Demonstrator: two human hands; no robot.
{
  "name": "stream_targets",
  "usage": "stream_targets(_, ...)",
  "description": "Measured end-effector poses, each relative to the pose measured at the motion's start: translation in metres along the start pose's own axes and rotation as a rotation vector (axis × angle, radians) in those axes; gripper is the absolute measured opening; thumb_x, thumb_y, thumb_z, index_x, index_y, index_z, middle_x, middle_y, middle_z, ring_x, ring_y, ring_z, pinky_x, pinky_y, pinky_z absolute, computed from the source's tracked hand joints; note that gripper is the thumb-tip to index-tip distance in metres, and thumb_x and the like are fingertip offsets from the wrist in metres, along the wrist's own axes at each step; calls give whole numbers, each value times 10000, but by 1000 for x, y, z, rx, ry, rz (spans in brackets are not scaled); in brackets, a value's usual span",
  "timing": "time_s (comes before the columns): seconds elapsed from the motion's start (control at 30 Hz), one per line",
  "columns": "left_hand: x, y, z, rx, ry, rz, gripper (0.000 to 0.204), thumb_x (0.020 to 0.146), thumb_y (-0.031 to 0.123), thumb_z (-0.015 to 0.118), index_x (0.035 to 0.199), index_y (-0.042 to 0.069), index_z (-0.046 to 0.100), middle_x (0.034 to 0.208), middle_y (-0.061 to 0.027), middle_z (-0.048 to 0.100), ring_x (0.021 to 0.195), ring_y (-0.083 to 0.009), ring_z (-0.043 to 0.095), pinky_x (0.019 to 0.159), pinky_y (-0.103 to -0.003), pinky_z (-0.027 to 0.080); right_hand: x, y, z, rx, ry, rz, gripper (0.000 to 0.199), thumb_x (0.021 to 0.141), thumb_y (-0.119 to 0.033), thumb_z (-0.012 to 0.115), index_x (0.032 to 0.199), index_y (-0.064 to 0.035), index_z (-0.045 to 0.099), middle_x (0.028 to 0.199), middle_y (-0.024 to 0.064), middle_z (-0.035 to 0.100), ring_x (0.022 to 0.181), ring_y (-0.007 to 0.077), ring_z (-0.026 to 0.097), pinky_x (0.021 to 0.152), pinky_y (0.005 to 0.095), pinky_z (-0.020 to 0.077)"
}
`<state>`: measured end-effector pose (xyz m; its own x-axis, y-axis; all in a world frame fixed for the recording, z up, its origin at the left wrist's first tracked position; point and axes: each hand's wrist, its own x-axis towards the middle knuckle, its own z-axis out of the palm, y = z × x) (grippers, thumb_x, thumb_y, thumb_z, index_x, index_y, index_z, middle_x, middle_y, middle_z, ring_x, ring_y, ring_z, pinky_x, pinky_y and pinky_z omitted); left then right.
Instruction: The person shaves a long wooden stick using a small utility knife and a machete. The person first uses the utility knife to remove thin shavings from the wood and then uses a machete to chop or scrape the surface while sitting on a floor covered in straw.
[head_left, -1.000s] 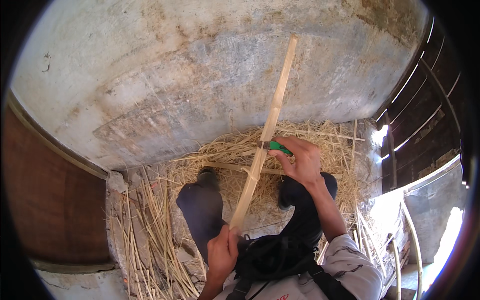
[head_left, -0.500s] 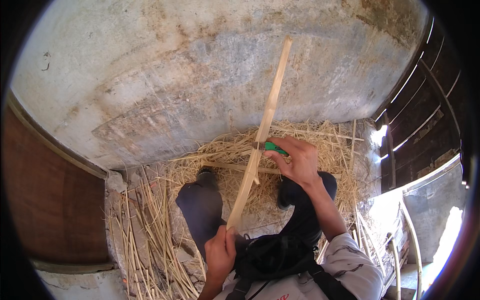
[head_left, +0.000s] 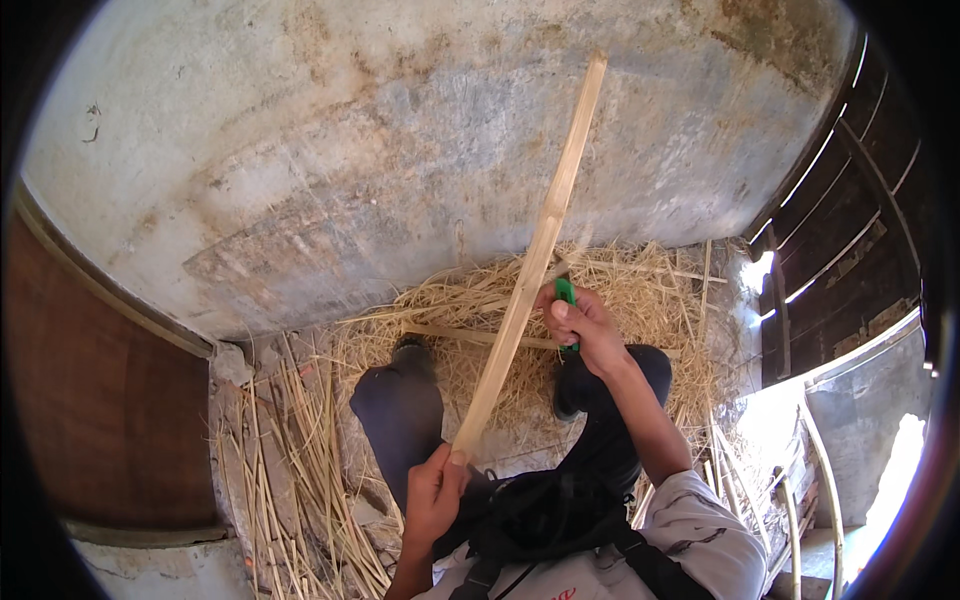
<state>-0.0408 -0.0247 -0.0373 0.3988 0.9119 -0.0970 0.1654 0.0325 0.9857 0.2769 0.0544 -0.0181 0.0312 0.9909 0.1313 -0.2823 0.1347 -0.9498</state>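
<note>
From the head camera, the left hand (head_left: pixel 432 497) has its fingers clamped round the lower end of a long pale bamboo strip (head_left: pixel 530 265), which slants up and to the right across the picture, its far end raised in front of the stained grey wall (head_left: pixel 400 150). The right hand (head_left: pixel 585 325) sits against the strip about halfway along, fingers closed on a green-handled knife (head_left: pixel 566 297) whose blade meets the strip's edge; the blade itself is too small to make out. Below lie two dark-trousered legs (head_left: pixel 400 420), stretched over a heap of dry straw and thin shavings (head_left: pixel 640 300). More split strips (head_left: pixel 290 470) lie on the floor at left, beside a reddish-brown panel (head_left: pixel 110 400). A dark strapped bag (head_left: pixel 540 515) hangs at the chest. No packages, labels or signs show.
</note>
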Motion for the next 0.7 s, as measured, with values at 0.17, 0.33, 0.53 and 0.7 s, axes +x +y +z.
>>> stream_targets(0.17,5,-1,-3,91,-9,8,356,1152,248,481,1018,-12,682,621,15,497,535,-42,428,495,-255,328,-2,-3,23,-102,231,37,195,1016,-227,748,1096,-51,719,716,-74,546,612,14,429,542,241,318)
stream_targets(0.33,14,12,-8,191,-64,-28,168,1088,109,547,998,-16,615,719,-72,605,607,-130,548,564,-324,433,-3,2,25,-65,284,29,131,987,-144,767,975,-59,668,704,-79,566,605,5,438,541,239,332)
stream_targets(0.53,31,10,-11,136,-223,-61,273,1056,81,569,1321,18,560,826,-120,655,706,-178,634,656,-336,506,-3,16,24,-55,364,-10,85,970,-67,736,964,-55,652,700,-84,563,613,8,459,563,240,349)
stream_targets(0.7,50,18,-1,130,-262,138,395,1087,92,529,1472,13,489,1100,-123,690,957,-162,663,839,-321,533,-7,26,25,-103,384,-78,114,946,-18,735,977,-61,634,778,-64,599,676,14,503,606,235,396)
